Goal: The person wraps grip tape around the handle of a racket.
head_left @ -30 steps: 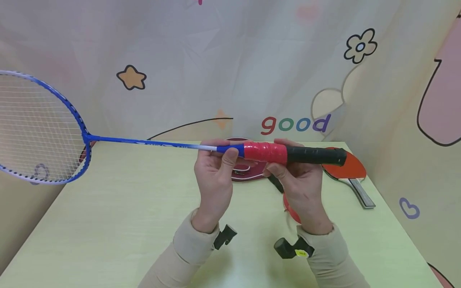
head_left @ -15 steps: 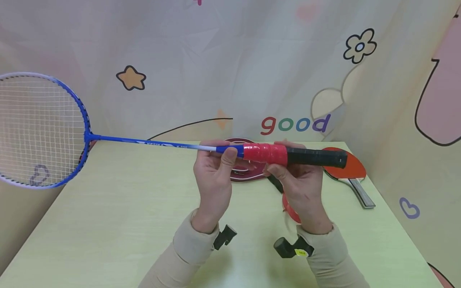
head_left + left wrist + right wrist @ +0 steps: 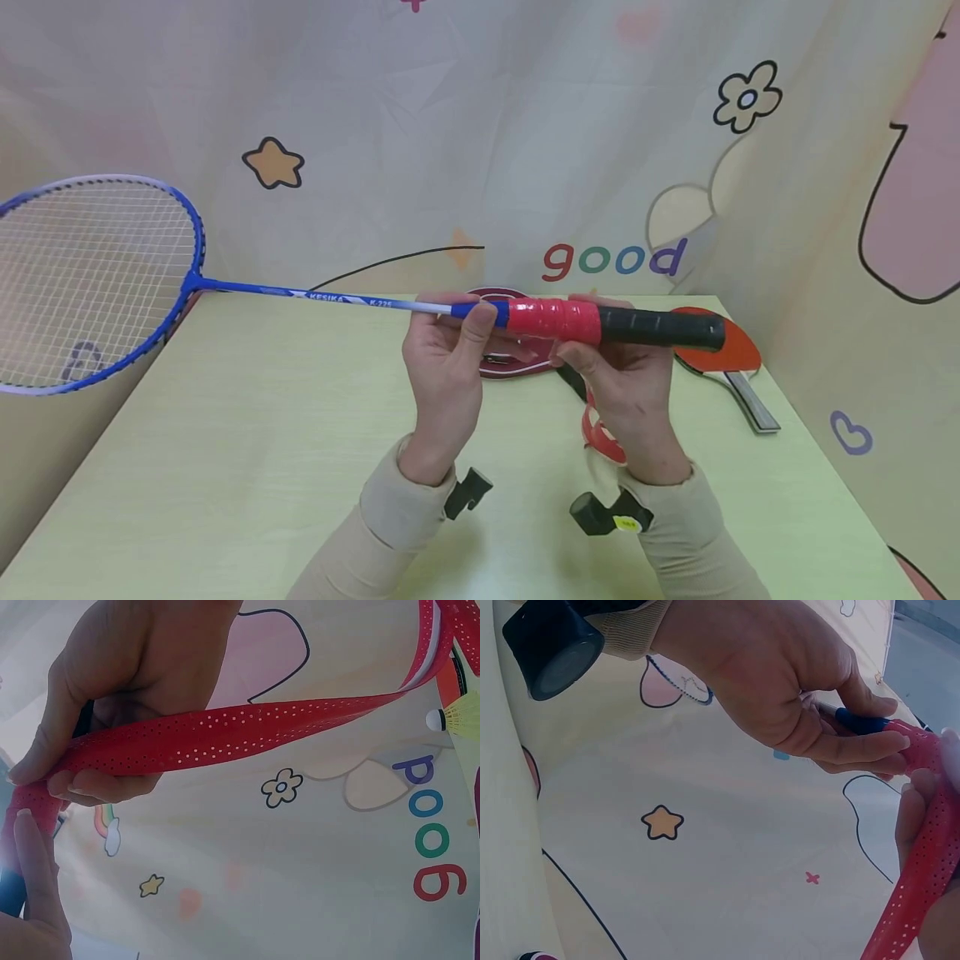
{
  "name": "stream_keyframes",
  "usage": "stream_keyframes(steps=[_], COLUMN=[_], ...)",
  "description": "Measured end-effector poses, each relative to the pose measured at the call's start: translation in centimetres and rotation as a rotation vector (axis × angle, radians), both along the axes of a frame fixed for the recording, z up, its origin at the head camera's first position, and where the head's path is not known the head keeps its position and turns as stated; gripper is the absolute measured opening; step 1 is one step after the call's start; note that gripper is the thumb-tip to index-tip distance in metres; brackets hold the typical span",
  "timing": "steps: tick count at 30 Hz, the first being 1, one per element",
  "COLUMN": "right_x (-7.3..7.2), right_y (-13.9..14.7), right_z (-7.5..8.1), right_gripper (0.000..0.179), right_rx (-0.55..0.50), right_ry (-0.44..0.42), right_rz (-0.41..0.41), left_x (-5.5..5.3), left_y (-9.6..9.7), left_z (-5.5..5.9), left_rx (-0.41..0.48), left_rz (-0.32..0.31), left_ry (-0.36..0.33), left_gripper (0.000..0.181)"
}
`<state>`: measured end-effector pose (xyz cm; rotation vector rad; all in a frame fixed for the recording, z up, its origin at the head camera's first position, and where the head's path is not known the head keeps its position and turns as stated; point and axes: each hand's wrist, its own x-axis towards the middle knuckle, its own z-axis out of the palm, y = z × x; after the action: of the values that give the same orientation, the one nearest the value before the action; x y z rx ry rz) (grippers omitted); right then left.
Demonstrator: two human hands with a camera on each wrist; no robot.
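A blue and white badminton racket (image 3: 330, 297) is held level above the table, its head to the left and black handle end to the right. Shiny red grip tape (image 3: 553, 320) is wrapped round the handle's upper part. My left hand (image 3: 446, 375) pinches the blue cone where shaft meets handle, thumb on top. My right hand (image 3: 630, 396) grips the handle and the tape from below, its fingertips mostly hidden behind. In the left wrist view, a perforated loose length of the tape (image 3: 225, 735) runs from the handle through the right hand, twisting toward its far end.
Loops of loose red tape (image 3: 602, 440) hang or lie by the right wrist. A maroon, white-edged case (image 3: 498, 368) lies behind the hands. A red table tennis bat (image 3: 738, 350) rests at right. A yellow shuttlecock (image 3: 459, 716) shows in the left wrist view.
The racket's head has swung slightly to the right and its face has turned, so the shaft lettering shows more. The loose tape loops have shifted a little left. Both hands keep nearly the same place.
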<state>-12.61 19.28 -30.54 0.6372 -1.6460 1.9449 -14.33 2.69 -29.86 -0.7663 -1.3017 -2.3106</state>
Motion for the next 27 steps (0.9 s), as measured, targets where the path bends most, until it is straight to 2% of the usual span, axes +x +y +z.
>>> stream_keyframes(steps=[5,13,23,27], right_x=[-0.12,-0.01,0.11,0.16], right_y=[0.09,0.0,-0.23,-0.26], right_z=[0.1,0.27,0.52,0.64], right_gripper=[0.042,0.03,0.025,0.021], right_rx=[0.025,-0.017,-0.013,-0.031], right_ry=[0.017,0.004,-0.03,-0.053], right_rz=[0.003,0.03,-0.011,-0.003], left_x=[-0.06,-0.07,-0.14,-0.29], left_y=[0.03,0.08,0.1,0.16], left_z=[0.02,0.04,-0.08,-0.22], left_rx=[-0.005,-0.003,-0.025,-0.023], left_rz=[-0.003,-0.015,-0.008,-0.031], left_ry=[-0.003,-0.015,-0.036,-0.004], left_gripper=[0.036,0.037,0.039,0.037])
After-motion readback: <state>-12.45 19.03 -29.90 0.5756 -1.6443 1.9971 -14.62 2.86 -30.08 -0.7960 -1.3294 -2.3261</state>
